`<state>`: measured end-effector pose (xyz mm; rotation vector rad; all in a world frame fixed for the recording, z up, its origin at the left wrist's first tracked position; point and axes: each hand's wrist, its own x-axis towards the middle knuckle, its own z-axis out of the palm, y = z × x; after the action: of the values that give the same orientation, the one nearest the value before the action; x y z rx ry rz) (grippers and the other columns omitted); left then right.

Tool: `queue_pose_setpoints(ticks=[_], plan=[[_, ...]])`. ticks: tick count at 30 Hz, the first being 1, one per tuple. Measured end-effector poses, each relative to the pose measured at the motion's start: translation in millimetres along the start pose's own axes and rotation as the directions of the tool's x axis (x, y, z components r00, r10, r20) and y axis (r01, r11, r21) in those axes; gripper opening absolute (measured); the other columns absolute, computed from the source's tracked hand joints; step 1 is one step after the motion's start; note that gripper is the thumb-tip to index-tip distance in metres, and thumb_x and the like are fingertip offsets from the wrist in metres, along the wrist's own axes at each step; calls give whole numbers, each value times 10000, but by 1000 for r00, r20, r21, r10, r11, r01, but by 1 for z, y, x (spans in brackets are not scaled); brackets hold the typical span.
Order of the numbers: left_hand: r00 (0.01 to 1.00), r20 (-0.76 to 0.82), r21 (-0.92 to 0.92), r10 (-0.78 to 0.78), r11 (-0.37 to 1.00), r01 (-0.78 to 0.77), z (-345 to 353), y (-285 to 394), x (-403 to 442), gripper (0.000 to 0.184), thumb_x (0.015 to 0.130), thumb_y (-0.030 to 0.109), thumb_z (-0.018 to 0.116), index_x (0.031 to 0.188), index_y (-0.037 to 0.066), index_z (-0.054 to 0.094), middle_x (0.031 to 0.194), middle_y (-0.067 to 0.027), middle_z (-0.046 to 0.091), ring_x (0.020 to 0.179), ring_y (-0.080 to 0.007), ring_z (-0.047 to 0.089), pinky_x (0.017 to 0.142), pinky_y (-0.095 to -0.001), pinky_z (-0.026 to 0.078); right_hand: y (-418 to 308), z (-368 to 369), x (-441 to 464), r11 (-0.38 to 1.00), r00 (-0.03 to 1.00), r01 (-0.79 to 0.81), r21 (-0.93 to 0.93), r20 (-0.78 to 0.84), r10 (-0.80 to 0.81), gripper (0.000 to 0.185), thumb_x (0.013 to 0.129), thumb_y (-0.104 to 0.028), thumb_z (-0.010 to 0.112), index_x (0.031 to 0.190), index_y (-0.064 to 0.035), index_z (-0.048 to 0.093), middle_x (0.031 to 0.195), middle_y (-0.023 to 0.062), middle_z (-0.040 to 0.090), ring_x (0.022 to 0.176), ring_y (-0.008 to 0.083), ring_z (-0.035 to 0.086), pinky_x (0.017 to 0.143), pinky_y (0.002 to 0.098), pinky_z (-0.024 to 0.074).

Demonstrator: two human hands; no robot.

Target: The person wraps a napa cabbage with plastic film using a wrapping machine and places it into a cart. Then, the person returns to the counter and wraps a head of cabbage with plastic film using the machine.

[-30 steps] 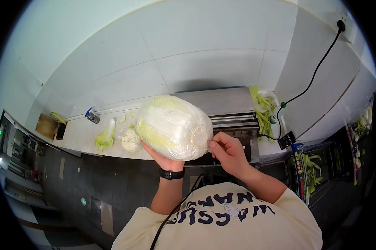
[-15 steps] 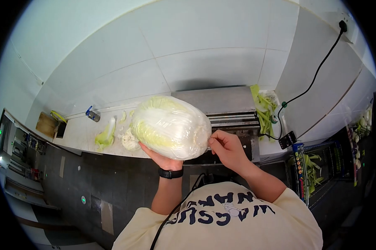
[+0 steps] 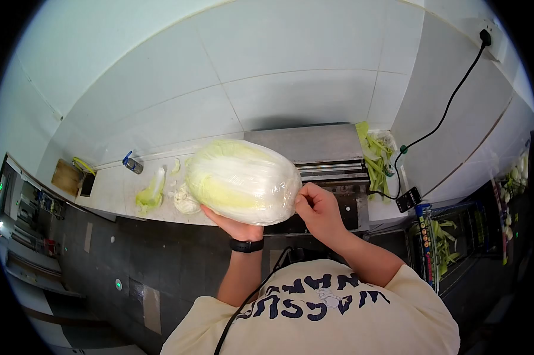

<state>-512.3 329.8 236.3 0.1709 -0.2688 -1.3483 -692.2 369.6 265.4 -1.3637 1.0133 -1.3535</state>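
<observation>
Cradles cabbage (image 3: 237,177) in left hand (image 3: 237,226); pinches film (image 3: 289,192) at cabbage's end with right hand (image 3: 321,214). Best keep film taut.

The cabbage (image 3: 243,180) lies on the left hand (image 3: 238,228), beside the right hand (image 3: 320,212).

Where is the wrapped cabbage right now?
In the head view, the wrapped cabbage is near the middle, held up by the left hand underneath, with the right hand at its right end.
</observation>
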Motion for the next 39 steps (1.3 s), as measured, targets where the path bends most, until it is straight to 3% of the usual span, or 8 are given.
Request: queue_pose_setpoints(ticks=[5,11,20,24,28,35,37,39], plan=[[999,-24,-29,-21,999,20,-6,-2,-1,817,928,750,363,1500,168,406,1543,-78,413,1384,-340,428,1117,-543,405,-15,-9,0,870,932,339,-358,252,-260,79,917,-80,605,953,-18,638,848,89,656,736,216,615,668,337,491],[996,-61,-10,-62,998,61,6,-3,-5,825,923,748,389,1502,161,408,1541,-91,420,1385,-350,425,1126,-566,384,25,-21,-2,627,650,648,-433,-115,-751,461,947,-242,587,1356,-37,527,1379,230,512,1249,369,532,1050,489,418],[994,-111,141,-26,989,42,-6,6,-2,835,911,743,427,1509,162,397,1547,-110,406,1385,-362,418,1134,-580,366,16,0,-3,155,292,953,-261,644,-707,636,960,-537,543,1410,-88,537,1466,146,505,1420,339,413,1177,518,280],[999,1,-28,-46,999,46,14,4,-4,834,913,738,431,1510,156,393,1546,-107,406,1368,-359,433,1119,-557,388,2,-10,5,394,459,856,-334,143,-877,671,985,-497,518,1441,-8,469,1507,215,433,1402,414,413,1152,518,316],[999,-33,-13,-26,1000,26,10,7,-11,815,921,722,436,1510,159,390,1543,-104,407,1362,-357,440,1112,-554,401,-3,12,5,439,642,713,-547,255,-723,740,984,-503,509,1460,54,405,1548,237,378,1429,431,371,1161,536,290],[999,-44,98,-27,995,31,15,15,-15,795,935,702,442,1513,159,382,1540,-106,409,1366,-355,434,1117,-553,398,-2,-15,-18,341,274,938,59,475,-836,578,1018,-444,485,1396,-10,530,1475,200,487,1335,371,516,1106,525,384],[999,-31,99,-18,995,21,13,14,-15,800,932,704,438,1516,160,377,1540,-106,410,1363,-358,438,1121,-561,389,-21,-11,-10,461,485,857,-231,60,-872,572,1017,-468,461,1356,-20,569,1418,190,533,1264,398,561,1055,541,432],[996,27,41,-81,996,80,9,13,-15,805,932,711,419,1520,162,373,1539,-108,412,1360,-359,443,1122,-563,387,-21,-3,-7,423,587,803,-421,434,-683,588,997,-474,491,1352,-12,567,1418,191,530,1254,408,563,1057,524,434]])
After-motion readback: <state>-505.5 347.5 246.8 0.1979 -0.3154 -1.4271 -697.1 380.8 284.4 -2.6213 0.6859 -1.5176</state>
